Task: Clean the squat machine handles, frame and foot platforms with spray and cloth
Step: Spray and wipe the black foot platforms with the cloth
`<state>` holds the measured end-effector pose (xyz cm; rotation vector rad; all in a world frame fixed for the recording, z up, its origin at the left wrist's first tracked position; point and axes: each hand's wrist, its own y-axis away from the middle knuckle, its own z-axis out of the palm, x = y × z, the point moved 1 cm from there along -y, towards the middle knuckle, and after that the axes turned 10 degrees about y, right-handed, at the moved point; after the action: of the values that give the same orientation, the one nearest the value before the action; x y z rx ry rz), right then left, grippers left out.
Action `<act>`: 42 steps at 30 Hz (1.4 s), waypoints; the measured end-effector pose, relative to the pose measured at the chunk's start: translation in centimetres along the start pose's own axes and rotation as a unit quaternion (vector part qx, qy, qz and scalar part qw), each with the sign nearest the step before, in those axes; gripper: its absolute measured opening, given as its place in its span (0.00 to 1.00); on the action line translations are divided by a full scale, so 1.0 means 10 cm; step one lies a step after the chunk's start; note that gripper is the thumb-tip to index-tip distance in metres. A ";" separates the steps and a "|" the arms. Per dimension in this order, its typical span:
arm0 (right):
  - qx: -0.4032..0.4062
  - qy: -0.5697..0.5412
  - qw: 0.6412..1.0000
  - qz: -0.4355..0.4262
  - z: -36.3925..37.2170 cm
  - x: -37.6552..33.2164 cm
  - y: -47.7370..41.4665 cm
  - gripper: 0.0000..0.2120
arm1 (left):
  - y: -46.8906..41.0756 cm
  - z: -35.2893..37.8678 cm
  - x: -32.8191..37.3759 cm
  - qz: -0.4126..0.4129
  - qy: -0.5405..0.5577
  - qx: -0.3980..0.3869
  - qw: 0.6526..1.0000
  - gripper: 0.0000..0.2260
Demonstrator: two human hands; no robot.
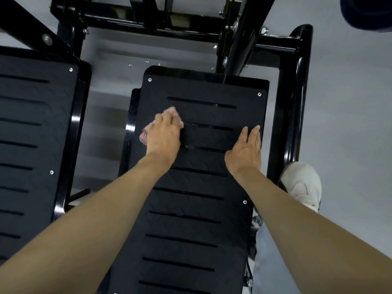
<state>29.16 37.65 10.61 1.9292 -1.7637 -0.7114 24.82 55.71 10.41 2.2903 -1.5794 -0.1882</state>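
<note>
Two black slotted foot platforms fill the view: the right platform (197,209) in the middle and the left platform (31,134) at the left edge. My left hand (163,134) presses a pink cloth (176,115) onto the upper left part of the right platform, fingers curled over the cloth. My right hand (247,149) lies flat on the same platform near its right edge, fingers straight. The glossy black frame (294,102) runs around the far and right sides. No spray bottle is in view.
Grey floor (350,102) surrounds the machine and shows in the gap between the platforms. My white shoe (303,183) stands on the floor right of the frame tube. A dark rounded pad (369,11) sits in the top right corner.
</note>
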 end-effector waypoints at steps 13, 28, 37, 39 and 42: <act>-0.003 0.005 1.000 -0.006 0.05 0.07 0.05 0.38 | 0.12 0.05 0.29 -0.008 -0.016 0.008 1.000 0.25; 0.007 0.021 1.000 -0.008 0.08 0.11 0.07 0.38 | 0.13 0.06 -0.03 -0.094 0.001 0.001 0.996 0.27; 0.006 0.023 1.000 0.001 0.07 0.17 0.05 0.39 | 0.19 0.19 0.84 0.165 0.017 -0.005 0.986 0.33; 0.007 0.019 1.000 -0.006 0.06 0.17 0.06 0.38 | 0.17 0.14 0.67 0.200 -0.048 -0.021 0.978 0.36; 0.008 0.027 0.999 -0.015 0.06 0.21 0.08 0.38 | 0.17 0.13 0.39 0.103 -0.059 -0.014 0.993 0.37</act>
<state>28.31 35.50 10.42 1.9715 -1.7161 -0.6512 24.33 51.29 10.15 2.1122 -1.8460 -0.2954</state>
